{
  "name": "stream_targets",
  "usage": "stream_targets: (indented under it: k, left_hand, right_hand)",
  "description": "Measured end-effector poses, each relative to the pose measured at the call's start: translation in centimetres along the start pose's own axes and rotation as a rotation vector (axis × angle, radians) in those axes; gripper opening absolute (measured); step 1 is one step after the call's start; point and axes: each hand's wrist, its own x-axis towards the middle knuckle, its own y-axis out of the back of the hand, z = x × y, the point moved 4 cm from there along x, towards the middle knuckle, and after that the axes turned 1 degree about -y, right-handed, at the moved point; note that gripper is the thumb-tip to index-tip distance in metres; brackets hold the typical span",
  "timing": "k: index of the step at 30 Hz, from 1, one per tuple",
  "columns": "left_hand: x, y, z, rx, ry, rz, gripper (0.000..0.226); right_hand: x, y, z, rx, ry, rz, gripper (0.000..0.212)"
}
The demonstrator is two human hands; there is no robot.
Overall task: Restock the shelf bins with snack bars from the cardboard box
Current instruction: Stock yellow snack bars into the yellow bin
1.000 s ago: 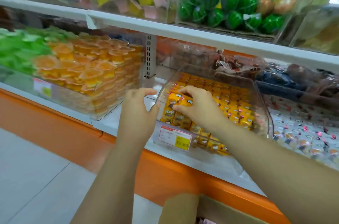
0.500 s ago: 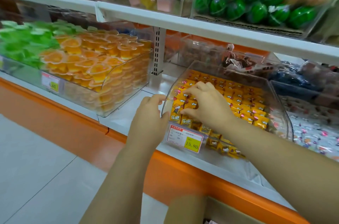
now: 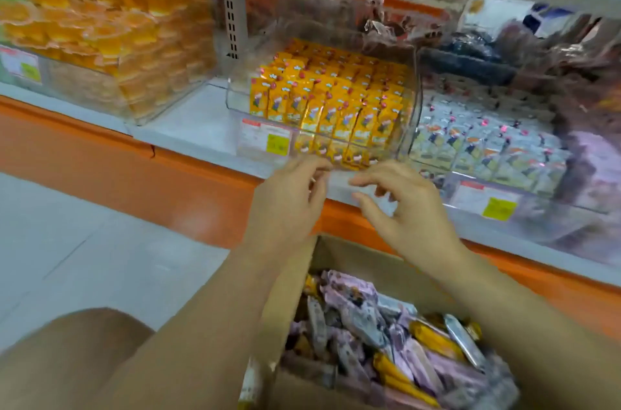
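A clear plastic bin (image 3: 235,97) on the shelf holds rows of yellow-orange snack bars (image 3: 336,97). Below it, an open cardboard box (image 3: 289,282) is filled with several purple, yellow and silver wrapped bars (image 3: 376,335). My left hand (image 3: 285,204) and my right hand (image 3: 406,208) hover side by side between the bin's front and the box, fingers loosely curled, holding nothing. Both are clear of the bin.
A bin of orange jelly cups (image 3: 111,40) stands to the left, and a bin of pale wrapped snacks (image 3: 487,147) to the right. The shelf has an orange front edge (image 3: 168,181). Grey floor (image 3: 84,258) lies to the left. My knee (image 3: 67,359) shows at bottom left.
Both hands have drawn back out of the yellow bar bin and down toward the box. The camera has tilted down, bringing the open box into view.
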Motion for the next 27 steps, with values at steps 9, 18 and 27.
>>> stream_targets:
  k: [9, 18, 27]
  left_hand:
    - [-8.2, -11.3, -2.1, 0.064, 0.299, -0.449, 0.021]
    - [-14.3, -19.5, -6.5, 0.08, 0.542, -0.596, 0.025]
    - [-15.1, -21.5, -7.4, 0.146, 0.613, -0.589, 0.041]
  right_hand:
    - [-15.3, -0.3, 10.7, -0.013, -0.465, -0.127, 0.016]
    - [-25.0, -3.7, 19.6, -0.026, -0.974, -0.53, 0.032]
    - [-26.4, -7.0, 20.9, -0.061, -0.939, -0.719, 0.061]
